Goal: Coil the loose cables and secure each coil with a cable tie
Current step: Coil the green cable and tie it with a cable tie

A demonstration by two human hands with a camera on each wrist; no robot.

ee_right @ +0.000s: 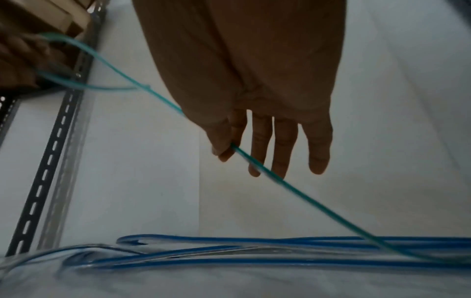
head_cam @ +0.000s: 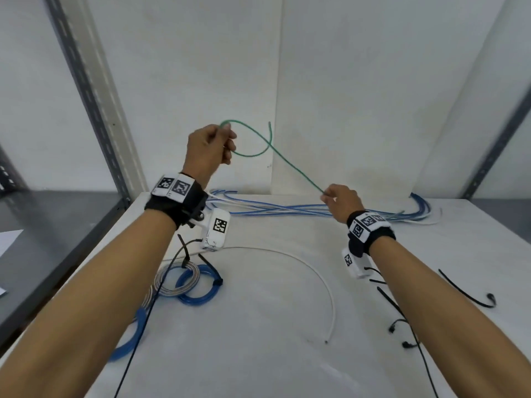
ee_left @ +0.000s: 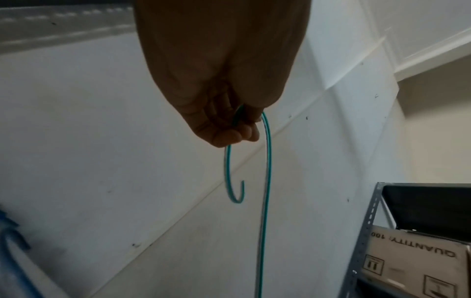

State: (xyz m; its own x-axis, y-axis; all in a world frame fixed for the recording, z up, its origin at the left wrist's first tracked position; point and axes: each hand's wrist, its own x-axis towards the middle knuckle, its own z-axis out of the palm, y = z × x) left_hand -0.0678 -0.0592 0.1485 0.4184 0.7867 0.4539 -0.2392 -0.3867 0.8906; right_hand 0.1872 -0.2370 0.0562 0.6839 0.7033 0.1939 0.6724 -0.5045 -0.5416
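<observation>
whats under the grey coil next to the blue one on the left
The grey coil overlaps the blue coil beside it and lies on the white table. A black cable tie binds its top. A thin black wire crosses over it. Anything beneath its loops is hidden.

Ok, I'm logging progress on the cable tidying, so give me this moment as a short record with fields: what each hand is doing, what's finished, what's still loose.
left hand: raised, pinches the green cable near its free end, one small loop formed
right hand: lower, pinches the same cable between thumb and forefinger, other fingers straight
finished: coils in blue and pale cable, tied, on the table near the left forearm
still loose: blue cables along the back wall; white cable curved mid-table
spare ties: black, on the table by the right forearm
</observation>
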